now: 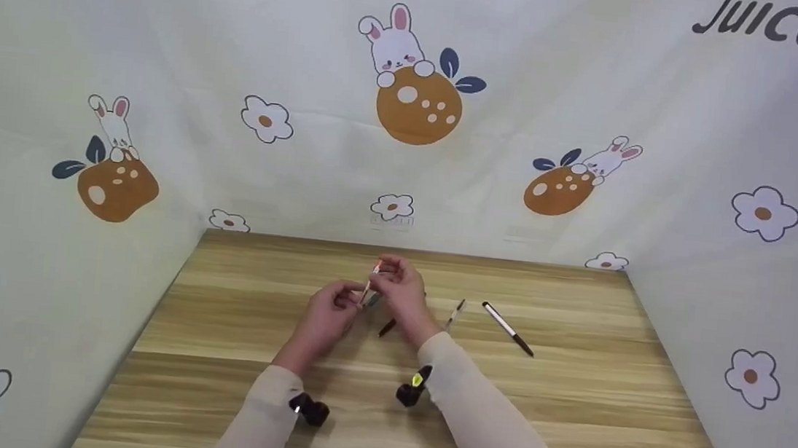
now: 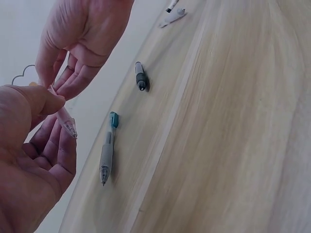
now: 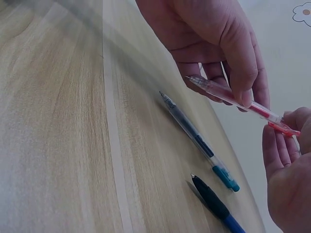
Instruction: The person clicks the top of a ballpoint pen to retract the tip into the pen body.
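Between both hands, above the table, is a clear pen (image 3: 226, 93) with a red clip and a pinkish-red inside. My left hand (image 1: 326, 314) pinches its barrel near the tip, thumb on one side and fingers behind. At the red clip end, the fingertips and thumb of my right hand (image 1: 404, 296) grip the pen. In the left wrist view the pen's clear tip (image 2: 71, 128) points out past the left thumb. A grey pen with a teal end (image 3: 194, 133) lies on the table below the hands. Beside it rests a dark-gripped pen with a blue barrel (image 3: 211, 198).
On the wooden table (image 1: 222, 383), right of the hands, lie a clear pen with a dark end (image 1: 456, 314) and a white pen with black ends (image 1: 508, 329). Patterned cloth walls (image 1: 316, 172) stand at the back and both sides.
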